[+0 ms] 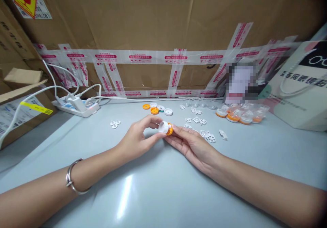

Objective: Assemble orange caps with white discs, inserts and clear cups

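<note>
White cap (162, 127) and orange piece (170, 131) between both hands (138, 134)

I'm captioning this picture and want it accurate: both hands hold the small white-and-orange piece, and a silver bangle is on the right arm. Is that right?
Not quite: the head view shows the silver bangle on the left arm. The rest is right: the left hand and right hand both hold the small white-and-orange piece.

A white round part (162, 127), tilted in the left hand (139, 132), touches an orange part (169, 129) in the right hand (195, 143).
</note>
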`<state>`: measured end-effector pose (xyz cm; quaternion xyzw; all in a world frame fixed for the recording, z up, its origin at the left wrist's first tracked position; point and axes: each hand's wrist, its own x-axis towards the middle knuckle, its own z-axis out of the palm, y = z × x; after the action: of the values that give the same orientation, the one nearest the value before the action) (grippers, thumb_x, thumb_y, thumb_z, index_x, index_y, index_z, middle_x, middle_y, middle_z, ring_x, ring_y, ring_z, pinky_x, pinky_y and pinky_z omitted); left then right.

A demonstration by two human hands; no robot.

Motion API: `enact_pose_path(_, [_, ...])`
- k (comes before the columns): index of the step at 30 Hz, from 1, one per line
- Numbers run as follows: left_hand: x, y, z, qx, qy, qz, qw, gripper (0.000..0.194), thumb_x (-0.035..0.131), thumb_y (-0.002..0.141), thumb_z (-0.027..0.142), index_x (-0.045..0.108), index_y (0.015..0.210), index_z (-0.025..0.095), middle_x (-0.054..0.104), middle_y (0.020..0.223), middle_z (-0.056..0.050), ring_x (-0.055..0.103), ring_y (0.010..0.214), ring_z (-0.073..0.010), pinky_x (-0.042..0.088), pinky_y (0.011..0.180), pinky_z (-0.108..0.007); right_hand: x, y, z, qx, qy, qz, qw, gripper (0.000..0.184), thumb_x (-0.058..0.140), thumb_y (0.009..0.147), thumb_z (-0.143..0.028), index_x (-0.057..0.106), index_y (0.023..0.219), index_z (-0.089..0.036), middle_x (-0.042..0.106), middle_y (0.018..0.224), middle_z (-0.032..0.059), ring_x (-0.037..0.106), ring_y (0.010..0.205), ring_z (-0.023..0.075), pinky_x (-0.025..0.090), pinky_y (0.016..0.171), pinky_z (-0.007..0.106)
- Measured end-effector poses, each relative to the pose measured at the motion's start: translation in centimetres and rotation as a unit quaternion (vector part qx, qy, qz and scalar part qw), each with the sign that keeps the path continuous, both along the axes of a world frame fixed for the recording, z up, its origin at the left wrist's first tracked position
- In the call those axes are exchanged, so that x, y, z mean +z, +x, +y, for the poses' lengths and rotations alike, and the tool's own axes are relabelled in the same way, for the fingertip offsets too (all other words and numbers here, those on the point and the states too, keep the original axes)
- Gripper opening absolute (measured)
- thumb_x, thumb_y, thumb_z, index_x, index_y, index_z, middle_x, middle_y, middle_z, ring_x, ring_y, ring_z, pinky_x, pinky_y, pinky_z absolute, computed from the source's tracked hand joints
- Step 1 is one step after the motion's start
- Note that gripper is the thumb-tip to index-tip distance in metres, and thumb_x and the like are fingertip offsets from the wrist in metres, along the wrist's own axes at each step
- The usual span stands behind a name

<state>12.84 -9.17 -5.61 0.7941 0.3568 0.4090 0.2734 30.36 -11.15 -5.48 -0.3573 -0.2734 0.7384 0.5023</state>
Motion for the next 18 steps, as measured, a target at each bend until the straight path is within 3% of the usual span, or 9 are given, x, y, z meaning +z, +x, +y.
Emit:
enact_pose_path(11, [0.06,0.49,0.57,-0.078,-0.193,-0.096,0.973,0.022,0.055,0.083,0.027,0.056,0.103,0.018,0.064,0.107,-0.007,0.060,0.101,-0.0172,0.048,0.092,-0.032,-0.07,0.12,0.00,-0.005,-0.011,-0.005,1.000,0.009,0.068,0.072,-0.020,0.068,0.077,-0.012,0.069,0.082,0.0056,0.064,0.085,0.0135,0.050,0.087,0.026])
enact_pose_path(18, [0.05,0.58,0.74,-0.070,-0.198,-0.107,0.972,0.025,0.059,0.080,0.030,0.057,0.102,0.017,0.066,0.104,-0.008,0.061,0.099,-0.0186,0.048,0.090,-0.033,-0.01,0.15,0.01,-0.006,-0.003,-0.008,1.000,0.011,0.068,0.072,-0.022,0.068,0.075,-0.011,0.069,0.084,0.0067,0.064,0.087,0.0139,0.049,0.090,0.027])
